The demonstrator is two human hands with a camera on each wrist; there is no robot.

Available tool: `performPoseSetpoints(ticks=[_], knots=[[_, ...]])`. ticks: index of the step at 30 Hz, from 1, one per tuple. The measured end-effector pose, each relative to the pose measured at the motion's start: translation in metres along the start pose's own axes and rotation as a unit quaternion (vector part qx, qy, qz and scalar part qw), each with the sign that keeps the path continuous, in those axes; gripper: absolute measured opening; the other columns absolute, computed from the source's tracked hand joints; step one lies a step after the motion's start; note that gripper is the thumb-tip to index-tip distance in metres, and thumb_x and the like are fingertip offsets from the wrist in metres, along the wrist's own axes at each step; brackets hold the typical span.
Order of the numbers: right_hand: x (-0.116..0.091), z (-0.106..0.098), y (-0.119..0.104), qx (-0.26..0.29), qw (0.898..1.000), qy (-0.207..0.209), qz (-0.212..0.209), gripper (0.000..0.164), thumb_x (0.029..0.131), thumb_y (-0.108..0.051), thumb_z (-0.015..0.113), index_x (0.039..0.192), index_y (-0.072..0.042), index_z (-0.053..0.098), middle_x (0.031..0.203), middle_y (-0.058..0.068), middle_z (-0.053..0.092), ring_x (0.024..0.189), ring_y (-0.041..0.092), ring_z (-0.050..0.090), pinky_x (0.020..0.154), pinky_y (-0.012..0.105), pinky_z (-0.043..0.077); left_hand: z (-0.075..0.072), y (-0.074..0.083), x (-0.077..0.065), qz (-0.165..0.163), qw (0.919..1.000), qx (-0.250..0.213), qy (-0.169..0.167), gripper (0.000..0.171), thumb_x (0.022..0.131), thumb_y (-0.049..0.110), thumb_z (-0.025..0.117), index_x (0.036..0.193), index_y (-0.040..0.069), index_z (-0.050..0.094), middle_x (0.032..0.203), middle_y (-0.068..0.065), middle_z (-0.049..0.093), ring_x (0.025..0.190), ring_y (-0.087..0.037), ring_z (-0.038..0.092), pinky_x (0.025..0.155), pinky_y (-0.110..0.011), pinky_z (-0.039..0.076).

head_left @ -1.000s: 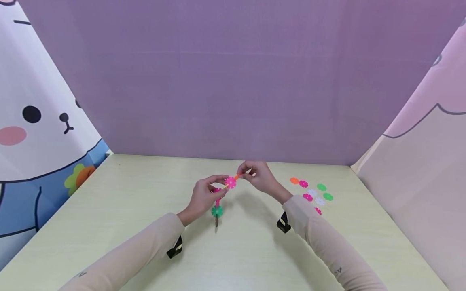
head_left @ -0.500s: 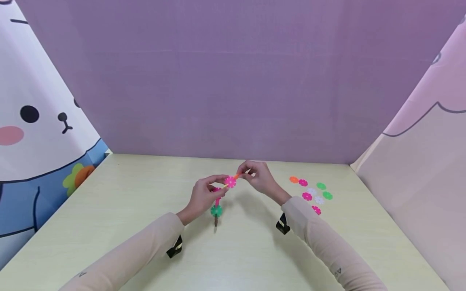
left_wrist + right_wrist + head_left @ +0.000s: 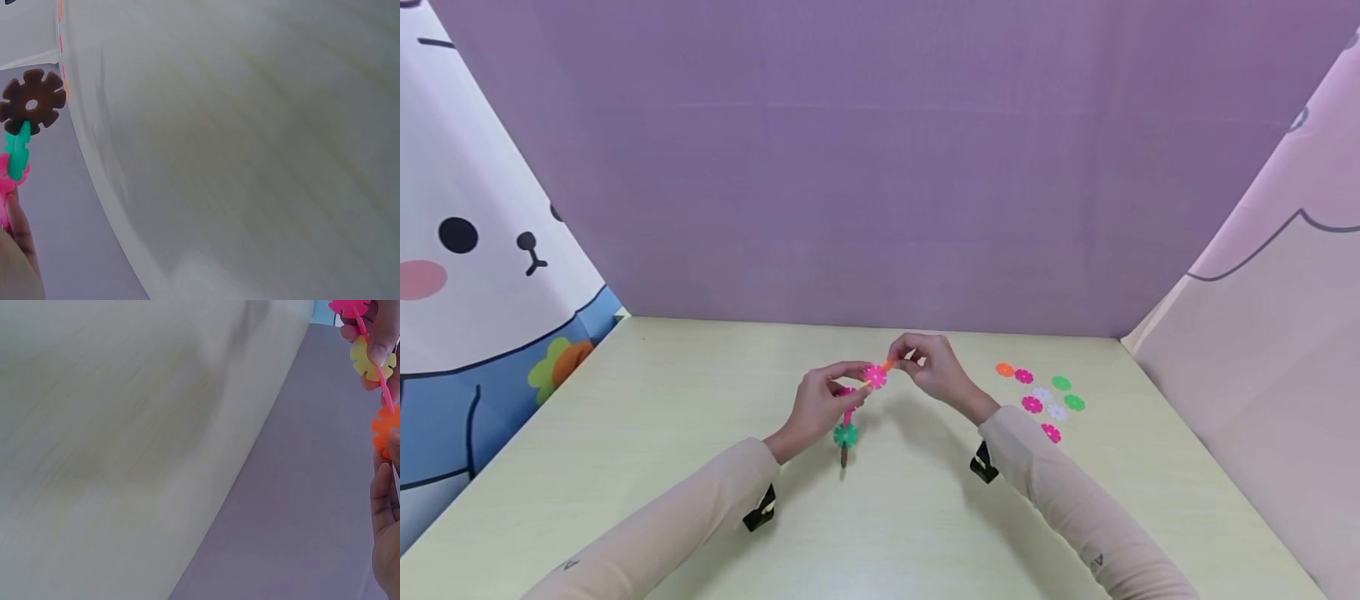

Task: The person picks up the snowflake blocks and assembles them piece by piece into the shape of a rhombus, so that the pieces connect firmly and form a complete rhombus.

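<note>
Between the two hands runs a chain of notched flower-shaped plastic discs slotted into one another. My left hand (image 3: 820, 408) pinches its yellow disc (image 3: 361, 360) between thumb and fingers. The orange disc (image 3: 382, 430) at the chain's upper end is pinched by my right hand (image 3: 934, 367). A pink disc (image 3: 876, 377) links the yellow and orange ones, seen edge-on in the right wrist view. Below the left hand hang more pink discs, then a green disc (image 3: 846, 435) and a brown disc (image 3: 32, 101) at the lower end. Fingers partly cover the orange and yellow discs.
Several loose discs lie on the pale table (image 3: 700, 367) right of the hands: an orange disc (image 3: 1004, 369), pink ones, white ones and green discs (image 3: 1074, 402). A purple panel (image 3: 880, 183) stands along the far table edge, with printed cloths at both sides.
Both hands keep their hold on the chain and stay in place. The head view has shifted very slightly.
</note>
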State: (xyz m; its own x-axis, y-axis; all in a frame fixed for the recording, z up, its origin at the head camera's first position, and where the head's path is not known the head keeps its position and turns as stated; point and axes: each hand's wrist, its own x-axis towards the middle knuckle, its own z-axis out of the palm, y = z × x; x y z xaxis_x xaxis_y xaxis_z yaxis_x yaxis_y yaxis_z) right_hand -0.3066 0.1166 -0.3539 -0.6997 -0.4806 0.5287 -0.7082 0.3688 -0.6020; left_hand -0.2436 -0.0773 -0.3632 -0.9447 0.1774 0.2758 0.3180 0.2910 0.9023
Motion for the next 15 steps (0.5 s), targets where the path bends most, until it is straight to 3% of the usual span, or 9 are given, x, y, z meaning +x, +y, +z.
performPoseSetpoints(ticks=[9,15], knots=[[0.002,-0.001,-0.002,-0.011,0.999,-0.020,-0.026,0.012,0.079,0.008,0.063,0.077,-0.004,0.065,0.077,0.007,0.067,0.071,0.019,0.061,0.058,0.024,0.052,0.001,-0.005,0.003,0.002,0.9999,-0.004,-0.011,0.034,0.080,0.005,0.068,0.113,0.003,0.063,0.101,-0.017,0.066,0.050,-0.010,0.058,0.059,-0.032,0.055],[0.002,0.000,0.000,-0.010,0.999,-0.026,-0.015,0.012,0.080,0.006,0.064,0.078,-0.006,0.066,0.078,0.006,0.068,0.073,0.025,0.062,0.058,0.025,0.050,0.004,-0.031,0.011,-0.013,0.9998,-0.013,-0.002,0.035,0.077,0.012,0.072,0.112,0.012,0.065,0.101,-0.011,0.067,0.059,-0.025,0.063,0.058,-0.026,0.054]])
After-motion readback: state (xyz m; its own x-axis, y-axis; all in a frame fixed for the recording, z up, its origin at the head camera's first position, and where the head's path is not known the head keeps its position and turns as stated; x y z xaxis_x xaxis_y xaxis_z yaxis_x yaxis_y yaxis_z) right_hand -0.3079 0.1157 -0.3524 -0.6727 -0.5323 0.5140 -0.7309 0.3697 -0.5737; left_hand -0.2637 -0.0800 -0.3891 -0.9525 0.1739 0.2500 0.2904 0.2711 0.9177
